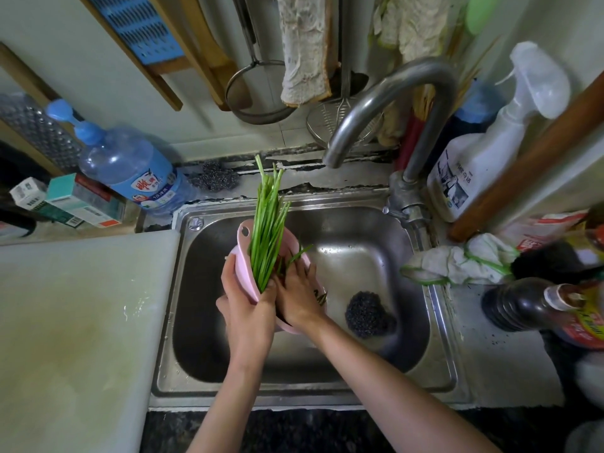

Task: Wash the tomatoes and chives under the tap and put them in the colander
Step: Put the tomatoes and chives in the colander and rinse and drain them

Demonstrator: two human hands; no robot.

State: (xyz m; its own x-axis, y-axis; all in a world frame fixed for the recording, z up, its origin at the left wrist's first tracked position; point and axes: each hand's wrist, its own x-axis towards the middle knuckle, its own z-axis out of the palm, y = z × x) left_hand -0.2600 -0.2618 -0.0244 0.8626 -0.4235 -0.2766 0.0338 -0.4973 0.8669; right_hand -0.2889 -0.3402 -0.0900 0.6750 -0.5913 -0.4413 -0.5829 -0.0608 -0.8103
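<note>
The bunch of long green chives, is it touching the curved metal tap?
Apart. The head view shows the bunch of long green chives ending left of the curved metal tap, with wall between.

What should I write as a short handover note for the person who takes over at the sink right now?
Left hand: grips the rim of the pink colander and the lower ends of the chives, holding both over the steel sink.
Right hand: fingers rest inside the colander, next to the chives.
Tap: no water visible from the spout.
Tomatoes: not clearly visible; the hands hide the bottom of the colander.
Done: chives are in the colander, tips sticking out past its rim.
Left: check that the tomatoes are washed and inside.
</note>
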